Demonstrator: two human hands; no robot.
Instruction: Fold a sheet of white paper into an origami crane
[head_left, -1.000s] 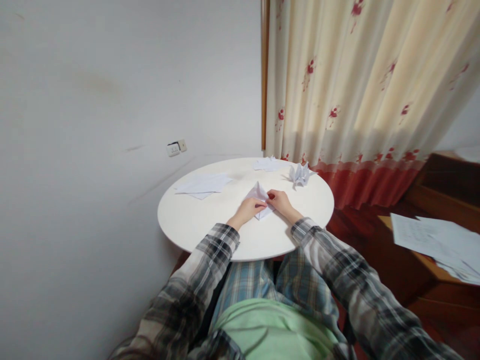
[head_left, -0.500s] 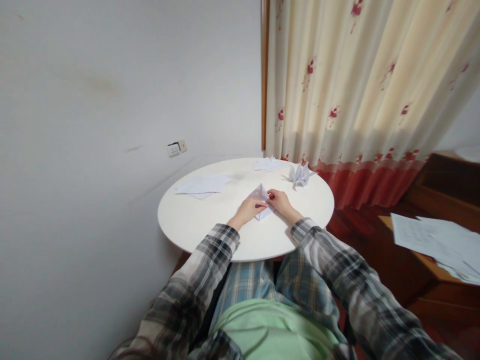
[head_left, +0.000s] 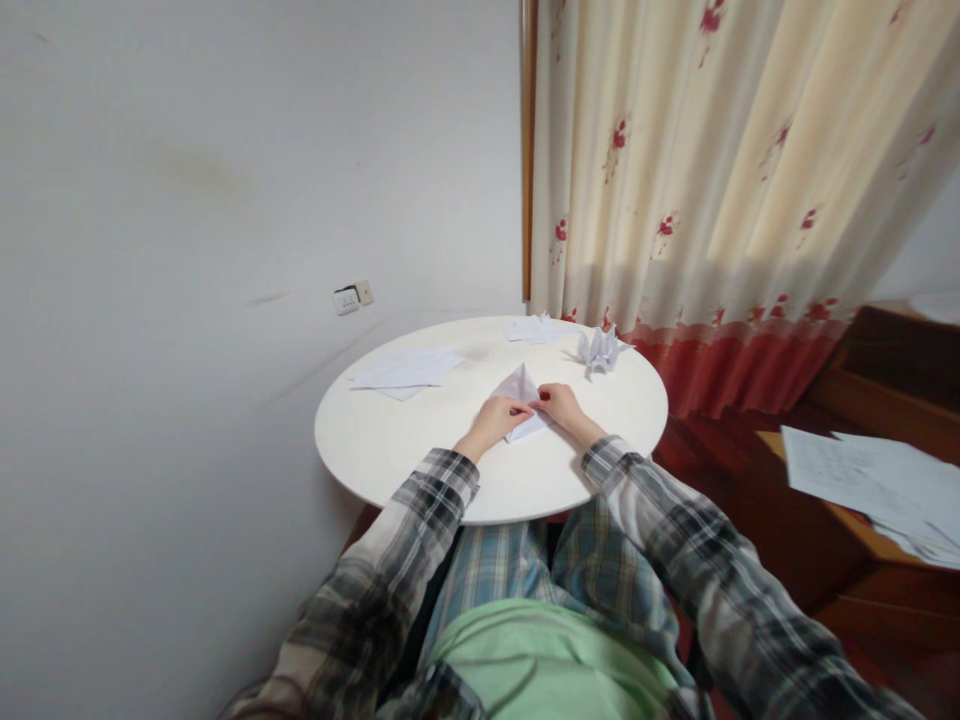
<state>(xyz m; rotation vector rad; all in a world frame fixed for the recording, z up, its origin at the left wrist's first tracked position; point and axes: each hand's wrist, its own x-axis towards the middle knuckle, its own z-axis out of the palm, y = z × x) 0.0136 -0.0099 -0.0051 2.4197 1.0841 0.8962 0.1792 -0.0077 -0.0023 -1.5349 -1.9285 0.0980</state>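
Observation:
A folded sheet of white paper (head_left: 519, 382) lies on the round white table (head_left: 420, 440), its pointed tip turned away from me. My left hand (head_left: 496, 418) closes on its left side, the thumb and fingers meeting near the middle of the sheet. On the right edge, the fingertips of my right hand (head_left: 562, 405) pinch the paper. Both sets of fingertips are close together. Part of the paper is hidden under my hands.
Flat white sheets (head_left: 405, 370) lie at the table's left. Folded paper shapes (head_left: 598, 350) cluster at the far right, beside more paper (head_left: 532, 328) at the back. A wooden cabinet with papers (head_left: 870, 480) stands to the right, and a curtain (head_left: 675, 200) hangs behind.
My right fingers have shifted slightly at the paper's right edge, and its tip has risen a little. My left hand stays almost in place.

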